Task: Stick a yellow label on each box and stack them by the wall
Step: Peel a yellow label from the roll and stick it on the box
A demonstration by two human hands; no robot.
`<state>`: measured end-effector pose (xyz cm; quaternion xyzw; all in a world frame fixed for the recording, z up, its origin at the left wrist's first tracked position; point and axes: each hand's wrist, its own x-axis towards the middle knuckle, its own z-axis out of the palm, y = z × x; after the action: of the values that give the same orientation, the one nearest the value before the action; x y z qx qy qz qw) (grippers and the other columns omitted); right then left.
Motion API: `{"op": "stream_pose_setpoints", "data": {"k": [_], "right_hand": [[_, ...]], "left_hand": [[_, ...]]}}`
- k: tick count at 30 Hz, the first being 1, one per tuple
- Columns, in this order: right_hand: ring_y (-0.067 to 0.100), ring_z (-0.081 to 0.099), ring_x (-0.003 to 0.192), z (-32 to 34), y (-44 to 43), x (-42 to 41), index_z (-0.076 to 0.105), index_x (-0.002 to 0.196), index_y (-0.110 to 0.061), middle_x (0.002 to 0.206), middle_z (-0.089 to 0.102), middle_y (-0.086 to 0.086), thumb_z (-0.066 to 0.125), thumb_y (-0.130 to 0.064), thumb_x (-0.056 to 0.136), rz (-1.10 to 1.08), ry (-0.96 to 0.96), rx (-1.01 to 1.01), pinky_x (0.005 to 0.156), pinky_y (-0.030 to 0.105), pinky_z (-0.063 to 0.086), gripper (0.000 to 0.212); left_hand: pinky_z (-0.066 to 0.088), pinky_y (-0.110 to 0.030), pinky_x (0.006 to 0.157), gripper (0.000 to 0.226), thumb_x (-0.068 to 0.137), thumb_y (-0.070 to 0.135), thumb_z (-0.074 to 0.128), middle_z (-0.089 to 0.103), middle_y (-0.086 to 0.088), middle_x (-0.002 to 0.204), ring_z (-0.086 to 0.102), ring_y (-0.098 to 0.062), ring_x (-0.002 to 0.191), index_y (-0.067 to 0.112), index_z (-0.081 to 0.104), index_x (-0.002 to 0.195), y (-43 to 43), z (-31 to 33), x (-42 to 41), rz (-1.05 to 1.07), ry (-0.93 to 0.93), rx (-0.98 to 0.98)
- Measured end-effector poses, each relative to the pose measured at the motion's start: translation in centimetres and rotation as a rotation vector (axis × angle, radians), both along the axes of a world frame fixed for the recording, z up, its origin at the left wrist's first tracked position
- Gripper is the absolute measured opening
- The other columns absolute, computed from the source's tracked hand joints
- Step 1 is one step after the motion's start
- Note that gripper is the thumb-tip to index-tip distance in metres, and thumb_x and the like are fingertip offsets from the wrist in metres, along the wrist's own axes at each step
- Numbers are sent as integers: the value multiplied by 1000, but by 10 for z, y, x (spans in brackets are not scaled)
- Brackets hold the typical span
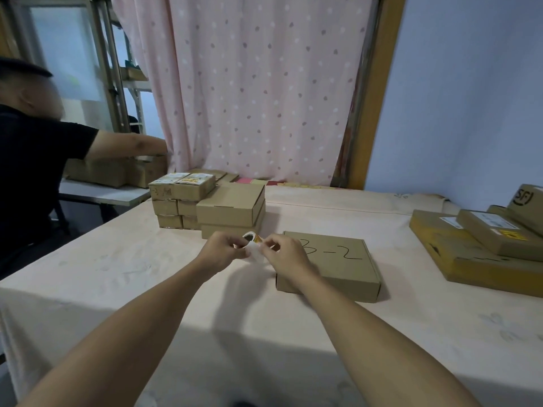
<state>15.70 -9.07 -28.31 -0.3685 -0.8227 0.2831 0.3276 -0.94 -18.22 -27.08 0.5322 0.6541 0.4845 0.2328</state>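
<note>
**A:** Status?
**B:** Peeling step. The left grip (223,251) is pinched on the label roll (250,237). The right grip (284,250) is pinched on the white backing strip (256,254) hanging from it. Both are clamped on paper, held at frame centre above the worktop (132,268).
**A:** Label free yet?
**B:** Can't tell. A bit of yellow shows at the roll's edge (fingers hide the rest).
**A:** Target?
**B:** Flat brown box (332,264) marked "3-2", just right of centre, lying on the worktop. The right forearm crosses its near-left corner in the picture. Lid shut, no label on top, corners square, no dents seen.
**A:** Next?
**B:** My read: strip one label clean, lay it on the lid clear of the handwriting, press it flat. Then the box goes to the wall stack (458,259) at the right edge.
**A:** Others?
**B:** Small-box stack (176,198) is upper left of centre, its top ones labelled. The plain boxes (230,208) touching it look unlabelled.
</note>
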Motion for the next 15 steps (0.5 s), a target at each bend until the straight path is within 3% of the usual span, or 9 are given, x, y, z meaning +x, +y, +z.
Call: {"op": "stream_pose_setpoints", "data": {"k": [5,8,11,15], "right_hand": [[11,65,94,0,11,-1,68,95,-31,104,70,-11,70,-38,89,-17,134,-177,80,31,52,10],[10,66,98,1,13,-2,70,100,-29,105,71,-11,75,-29,86,12,184,-255,82,28,52,15],[12,67,96,0,14,-3,72,101,-26,105,72,-10,76,-26,85,7,188,-266,82,29,53,16],[6,65,89,0,12,-2,71,99,-27,99,69,-16,77,-23,85,-35,218,-244,75,23,50,15]], "left_hand": [[38,-12,58,12,81,-5,75,59,5,66,43,-5,58,4,79,86,3,3,8,-36,-59,45],[41,-18,66,12,81,-6,74,60,-2,73,45,-9,64,3,79,87,4,3,9,-71,-48,38],[42,-24,71,15,79,-7,73,60,-5,77,48,-14,71,4,78,89,4,0,6,-87,-46,12],[43,-19,68,29,74,-11,69,63,-1,79,53,-12,71,10,78,92,2,-3,12,-88,-102,-43]]}}
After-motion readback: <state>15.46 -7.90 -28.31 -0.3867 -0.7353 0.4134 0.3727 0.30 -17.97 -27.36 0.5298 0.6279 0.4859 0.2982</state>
